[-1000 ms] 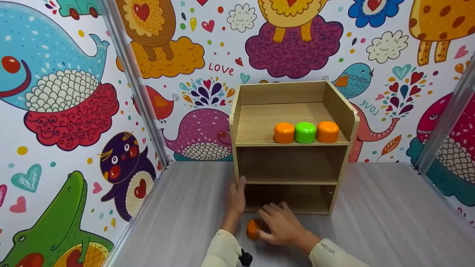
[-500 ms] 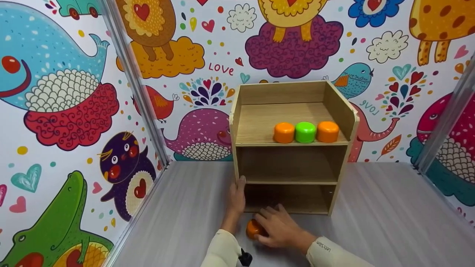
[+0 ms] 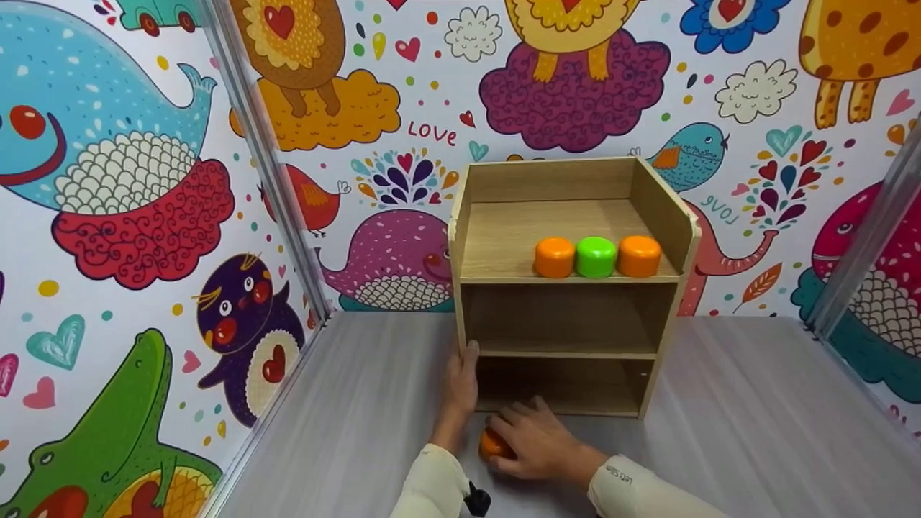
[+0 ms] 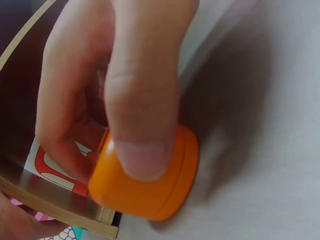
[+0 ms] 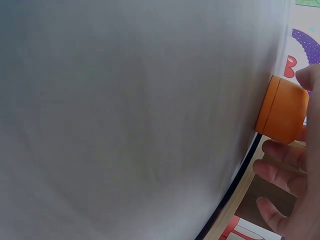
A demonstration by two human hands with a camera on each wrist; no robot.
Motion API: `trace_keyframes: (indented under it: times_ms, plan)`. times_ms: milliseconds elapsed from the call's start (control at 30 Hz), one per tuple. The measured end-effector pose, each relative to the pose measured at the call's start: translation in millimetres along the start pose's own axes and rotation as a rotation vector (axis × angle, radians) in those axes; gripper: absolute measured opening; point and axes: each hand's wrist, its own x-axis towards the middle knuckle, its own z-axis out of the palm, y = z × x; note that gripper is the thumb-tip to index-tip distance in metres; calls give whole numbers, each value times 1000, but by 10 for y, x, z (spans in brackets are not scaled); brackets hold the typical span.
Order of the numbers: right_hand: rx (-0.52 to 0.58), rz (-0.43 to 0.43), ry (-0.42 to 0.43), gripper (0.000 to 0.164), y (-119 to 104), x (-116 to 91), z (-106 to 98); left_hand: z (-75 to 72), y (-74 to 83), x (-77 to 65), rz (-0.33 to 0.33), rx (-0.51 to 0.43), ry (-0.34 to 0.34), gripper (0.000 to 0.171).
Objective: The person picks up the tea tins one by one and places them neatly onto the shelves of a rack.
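In the head view my left hand (image 3: pixel 459 392) holds the lower left side panel of a small wooden shelf unit (image 3: pixel 568 355), thumb at its front edge. My right hand (image 3: pixel 536 440) is round an orange round container (image 3: pixel 493 446), which sits on the table just in front of the lowest shelf. Close up in the left wrist view, the right thumb (image 4: pixel 142 145) presses on the orange side of the container, with fingers bent on its far side. The right wrist view has the container's seam standing near the tabletop, several fingertips (image 5: pixel 272 172) beside it.
On the top shelf stand an orange container (image 3: pixel 554 257), a green container (image 3: pixel 596 257) and another orange container (image 3: pixel 640 256) in a row. Patterned walls (image 3: pixel 403 93) enclose the grey table (image 3: pixel 360 403). A small black object (image 3: pixel 477 498) is by the left sleeve.
My right hand has shifted slightly left and closed in over the orange container, covering more of it. The left hand stays on the shelf's side. The head view has shifted slightly.
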Motion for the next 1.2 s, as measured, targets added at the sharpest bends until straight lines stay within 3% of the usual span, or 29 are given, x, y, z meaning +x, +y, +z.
trace_keyframes:
  times_ms: [400,700,1200]
  plan:
    - [-20,-1,-45,59,-18,43,34,-2,2,4,-30,-31,-11,56]
    - [-40,-31,-21,54,-20,62,75,1,-2,12,58,-84,-42,53]
    - [-68,-53,-39,52,-12,82,69,7,78,-8,62,-86,-28,52]
